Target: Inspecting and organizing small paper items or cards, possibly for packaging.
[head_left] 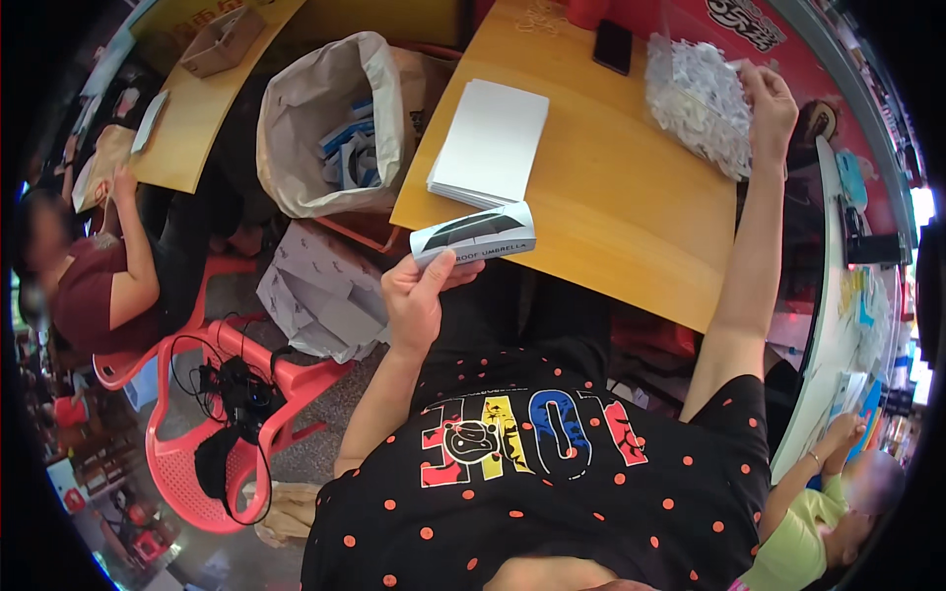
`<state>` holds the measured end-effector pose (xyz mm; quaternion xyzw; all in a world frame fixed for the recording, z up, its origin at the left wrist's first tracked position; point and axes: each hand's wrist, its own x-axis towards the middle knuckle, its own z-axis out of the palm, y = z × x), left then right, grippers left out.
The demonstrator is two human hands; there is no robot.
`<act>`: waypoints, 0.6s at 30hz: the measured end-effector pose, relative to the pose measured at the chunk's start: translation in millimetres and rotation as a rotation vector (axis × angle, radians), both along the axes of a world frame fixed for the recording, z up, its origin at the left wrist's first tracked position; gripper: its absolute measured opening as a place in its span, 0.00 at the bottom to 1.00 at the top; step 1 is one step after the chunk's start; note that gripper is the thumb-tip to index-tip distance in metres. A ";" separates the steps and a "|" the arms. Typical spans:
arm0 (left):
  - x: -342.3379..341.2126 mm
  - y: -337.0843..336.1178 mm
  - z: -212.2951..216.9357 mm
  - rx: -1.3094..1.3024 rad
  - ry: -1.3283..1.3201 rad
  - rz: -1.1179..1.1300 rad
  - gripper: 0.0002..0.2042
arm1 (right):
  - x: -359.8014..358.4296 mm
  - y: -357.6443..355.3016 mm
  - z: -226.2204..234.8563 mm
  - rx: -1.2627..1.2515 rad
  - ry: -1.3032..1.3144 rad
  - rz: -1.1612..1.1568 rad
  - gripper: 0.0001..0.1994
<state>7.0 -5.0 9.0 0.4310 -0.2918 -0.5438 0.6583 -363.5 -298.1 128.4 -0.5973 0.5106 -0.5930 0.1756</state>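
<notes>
My left hand (419,300) is closed round a small printed umbrella box (483,232), pale blue-white with a dark umbrella picture on its curved upper face. It is held tilted just off the table's near left edge, thumb on the front side. Beyond it lies a stack of white cards (490,143) on the wooden table (611,212). My right arm reaches to the far right, where my right hand (771,103) has its fingers curled together at the mouth of a clear plastic bag (698,103) full of small white pieces. What the fingertips pinch is hidden.
A black phone (612,46) lies at the table's far side. Left of the table stands a large paper-lined sack (330,128) with blue-and-white pieces inside. A red plastic chair (212,433) holds black cables. Other people sit at far left and lower right.
</notes>
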 end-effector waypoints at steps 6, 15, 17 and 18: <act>11.5 -0.3 -6.7 0.105 0.265 0.070 0.10 | 33.5 25.4 -45.2 -0.420 0.762 -0.412 0.08; 4.4 -20.4 -8.9 0.127 0.251 0.090 0.09 | 191.5 207.2 -85.9 0.287 -0.012 0.535 0.03; 1.4 -21.5 -6.2 0.121 0.223 0.085 0.10 | 196.1 209.7 -90.6 0.292 -0.009 0.512 0.03; 0.2 -21.9 -6.0 0.115 0.211 0.086 0.10 | 196.3 209.3 -92.2 0.308 -0.018 0.501 0.03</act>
